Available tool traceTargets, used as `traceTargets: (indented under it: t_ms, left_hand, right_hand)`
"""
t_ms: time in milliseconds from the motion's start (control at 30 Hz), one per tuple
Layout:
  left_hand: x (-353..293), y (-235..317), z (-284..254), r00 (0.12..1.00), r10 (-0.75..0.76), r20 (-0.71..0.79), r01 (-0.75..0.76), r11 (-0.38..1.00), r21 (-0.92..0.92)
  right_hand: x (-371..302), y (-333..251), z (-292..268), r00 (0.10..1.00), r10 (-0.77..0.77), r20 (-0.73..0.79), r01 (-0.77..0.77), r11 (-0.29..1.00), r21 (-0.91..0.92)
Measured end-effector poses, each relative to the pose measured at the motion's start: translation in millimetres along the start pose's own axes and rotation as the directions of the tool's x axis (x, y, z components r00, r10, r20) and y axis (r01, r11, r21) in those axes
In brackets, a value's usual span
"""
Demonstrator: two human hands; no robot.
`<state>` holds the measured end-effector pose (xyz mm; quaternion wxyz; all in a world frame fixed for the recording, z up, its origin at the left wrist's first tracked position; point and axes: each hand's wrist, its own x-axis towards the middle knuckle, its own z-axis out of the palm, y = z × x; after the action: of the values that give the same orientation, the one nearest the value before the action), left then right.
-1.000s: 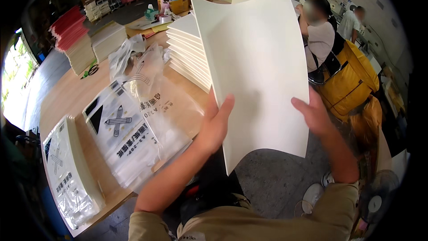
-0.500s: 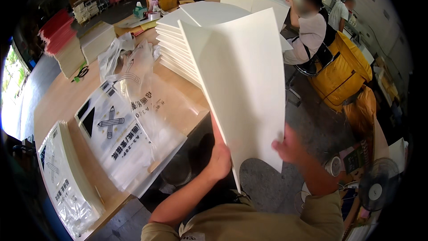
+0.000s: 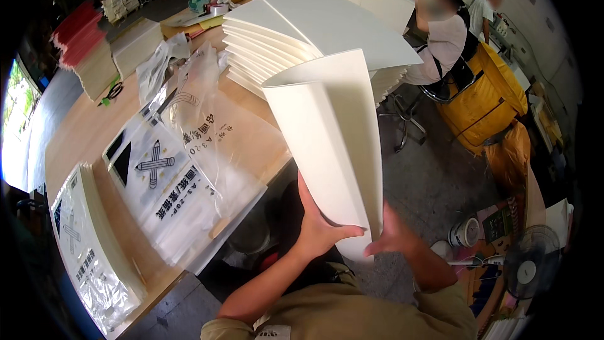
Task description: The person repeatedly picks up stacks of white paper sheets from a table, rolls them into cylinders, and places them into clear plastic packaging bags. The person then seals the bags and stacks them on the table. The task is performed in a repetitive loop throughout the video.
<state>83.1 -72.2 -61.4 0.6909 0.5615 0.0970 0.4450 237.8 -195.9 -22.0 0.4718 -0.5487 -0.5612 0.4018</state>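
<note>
A batch of large white paper sheets (image 3: 321, 132) stands upright in front of my body, bent lengthwise into a half-rolled curve. My left hand (image 3: 319, 225) grips its lower left side, thumb lying across the outer face near the bottom. On the opposite edge my right hand (image 3: 391, 234) is closed, its thumb toward the lower corner; some of its fingers are hidden behind the paper. Just beyond rises a fanned stack of white paper (image 3: 352, 22) on the table. Left of the paper lie clear printed plastic bags (image 3: 157, 170) with a crossed-pencils picture.
Packed bundles in clear film (image 3: 94, 252) lie at the table's near left edge. Black scissors (image 3: 114, 90) and a pile with red upper sheets (image 3: 78, 41) are farther back. On the right are a seated person (image 3: 443, 41), a yellow bag (image 3: 487, 104) and a fan (image 3: 528, 267).
The held sheets have gone from widely spread to a tighter curve and sit lower. My right hand has come inward, nearer my left, and more of the fanned stack shows.
</note>
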Motion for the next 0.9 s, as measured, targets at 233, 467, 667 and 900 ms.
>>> traceTargets:
  t_ms: [233, 467, 667, 900]
  left_hand:
    - [-12, 0, 2, 0.972, -0.206, -0.117, 0.172, 0.954, -0.247]
    - [-10, -15, -23, 0.953, -0.274, -0.133, 0.238, 0.943, -0.234]
    - [-22, -22, -5, 0.908, -0.149, -0.390, 0.102, 0.985, -0.140]
    - [-20, -16, -14, 0.917, -0.291, -0.273, 0.216, 0.937, -0.273]
  right_hand:
    - [-4, 18, 6, 0.988, 0.143, -0.057, -0.139, 0.988, 0.068]
    - [0, 12, 10, 0.934, 0.356, -0.002, -0.350, 0.918, 0.187]
    - [9, 20, 18, 0.944, 0.317, -0.087, -0.313, 0.948, 0.055]
    - [-1, 37, 14, 0.944, 0.311, -0.108, -0.287, 0.938, 0.193]
